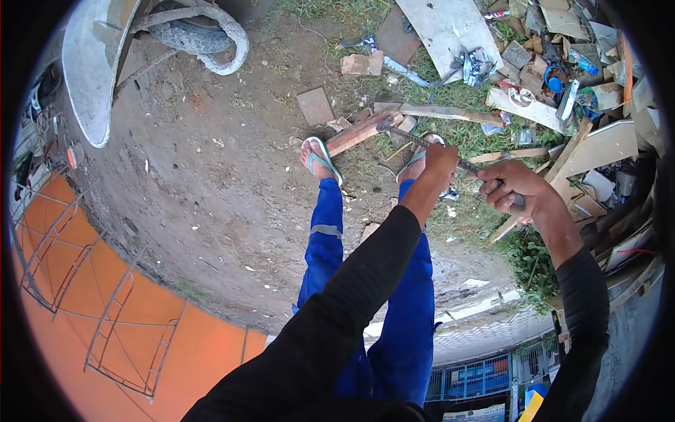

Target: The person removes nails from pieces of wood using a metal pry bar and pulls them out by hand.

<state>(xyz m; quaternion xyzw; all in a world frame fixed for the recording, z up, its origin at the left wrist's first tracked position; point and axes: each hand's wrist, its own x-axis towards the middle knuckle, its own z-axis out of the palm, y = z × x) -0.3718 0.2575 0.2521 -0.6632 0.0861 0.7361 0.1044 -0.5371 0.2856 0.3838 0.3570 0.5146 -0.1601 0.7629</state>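
Note:
Both of my hands are closed around a dark, ribbed metal pry bar (467, 167). My left hand (441, 163) grips its middle, and my right hand (517, 184) wraps round the near end. The bar slants down to the left. Its far end lies at a reddish wooden plank (362, 133) on the ground between my feet, though I cannot tell how it engages the wood. One end of the plank is beside my left flip-flop (325, 160). My right flip-flop (415, 163) is partly hidden behind my left hand and the bar.
Broken boards, cardboard and litter pile up on the right, with a long wooden strip (450, 114) in front. A pale panel (450, 32) lies ahead on grass. A tyre (190, 39) rests at upper left. Metal scaffold frames (133, 323) stand by an orange surface (204, 344) at lower left.

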